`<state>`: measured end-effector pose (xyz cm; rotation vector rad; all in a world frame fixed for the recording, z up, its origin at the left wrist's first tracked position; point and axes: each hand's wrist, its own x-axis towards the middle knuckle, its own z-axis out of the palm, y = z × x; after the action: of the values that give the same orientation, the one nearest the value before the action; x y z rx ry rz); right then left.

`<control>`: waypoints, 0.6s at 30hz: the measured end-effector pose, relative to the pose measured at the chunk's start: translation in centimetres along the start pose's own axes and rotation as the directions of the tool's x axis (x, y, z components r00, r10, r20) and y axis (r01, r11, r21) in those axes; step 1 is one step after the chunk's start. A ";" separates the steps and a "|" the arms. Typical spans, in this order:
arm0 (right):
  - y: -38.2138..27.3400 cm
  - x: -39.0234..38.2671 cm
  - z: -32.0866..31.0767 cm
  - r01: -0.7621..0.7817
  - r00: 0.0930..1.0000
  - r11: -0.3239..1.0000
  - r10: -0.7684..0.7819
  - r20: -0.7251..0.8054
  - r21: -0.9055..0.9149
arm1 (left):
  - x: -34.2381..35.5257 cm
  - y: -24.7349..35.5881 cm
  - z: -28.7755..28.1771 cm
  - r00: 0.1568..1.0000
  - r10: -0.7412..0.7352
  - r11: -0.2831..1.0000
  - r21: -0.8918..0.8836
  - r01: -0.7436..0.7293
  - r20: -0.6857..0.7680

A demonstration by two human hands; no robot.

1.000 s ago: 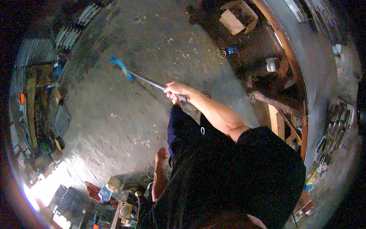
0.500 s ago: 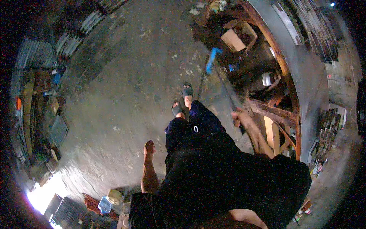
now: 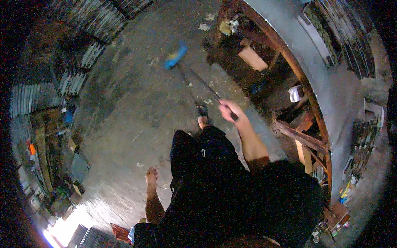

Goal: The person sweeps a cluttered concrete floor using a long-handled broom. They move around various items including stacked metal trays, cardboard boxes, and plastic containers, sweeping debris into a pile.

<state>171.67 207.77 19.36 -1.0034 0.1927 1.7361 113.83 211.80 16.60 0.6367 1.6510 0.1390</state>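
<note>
My right hand (image 3: 230, 110) is wrapped round the dark handle (image 3: 203, 86) of a long broom, held out in front of me. Its blue head (image 3: 175, 58), smeared by motion, is low over the concrete floor (image 3: 128, 111), with a yellowish patch beside it. A second dark line runs from the head toward my foot; whether it is a shadow, I cannot tell. At my left side, my left hand (image 3: 151, 176) hangs apart from everything, its fingers loosely curled and nothing visible in them. One sandalled foot (image 3: 202, 110) shows beyond my dark trousers.
A workbench with a grey top (image 3: 308, 66) and wooden frame stands on my right. Underneath are a cardboard box (image 3: 253, 58) and a white container (image 3: 295, 94). Corrugated sheets (image 3: 35, 100) and timber (image 3: 42, 155) line the left side. Bright light falls at lower left.
The broom head has swung left, away from the workbench, across the floor. My right hand has moved forward and left with the handle. My left hand has shifted slightly back.
</note>
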 end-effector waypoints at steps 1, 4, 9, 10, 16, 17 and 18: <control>1.0 -2.6 -1.6 -0.037 0.981 0.994 0.055 -0.187 0.103 | 0.3 -0.5 -0.5 0.996 -0.088 0.996 -0.005 0.088 -0.017; 4.1 -11.0 -3.0 0.165 0.831 0.958 -0.007 -0.556 0.235 | 2.9 -2.2 -1.1 0.950 -0.313 0.913 0.275 0.301 -0.001; 0.3 -16.9 3.7 -0.085 0.780 0.991 0.131 -0.612 0.103 | 14.3 0.9 0.9 0.949 -0.224 0.890 0.444 0.105 0.224; -0.9 -17.0 5.6 -0.142 0.779 0.984 0.180 -0.601 0.110 | 16.7 2.8 1.5 0.952 -0.056 0.900 0.428 -0.082 0.302; -10.2 -7.5 16.6 -0.388 0.867 0.890 0.264 -0.423 -0.240 | 24.4 24.2 8.3 0.937 0.220 0.947 0.171 -0.272 0.270; -11.9 -4.1 18.6 -0.417 0.884 0.833 0.280 -0.374 -0.363 | 24.1 28.6 9.9 0.923 0.253 0.952 0.093 -0.291 0.291; -13.2 -1.5 20.6 -0.387 0.913 0.844 0.294 -0.284 -0.371 | 23.4 33.0 11.7 0.906 0.283 0.953 0.015 -0.302 0.316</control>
<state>172.10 223.88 37.86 -1.5582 0.1445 2.0427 134.46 247.55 8.22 0.9070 1.2524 0.1937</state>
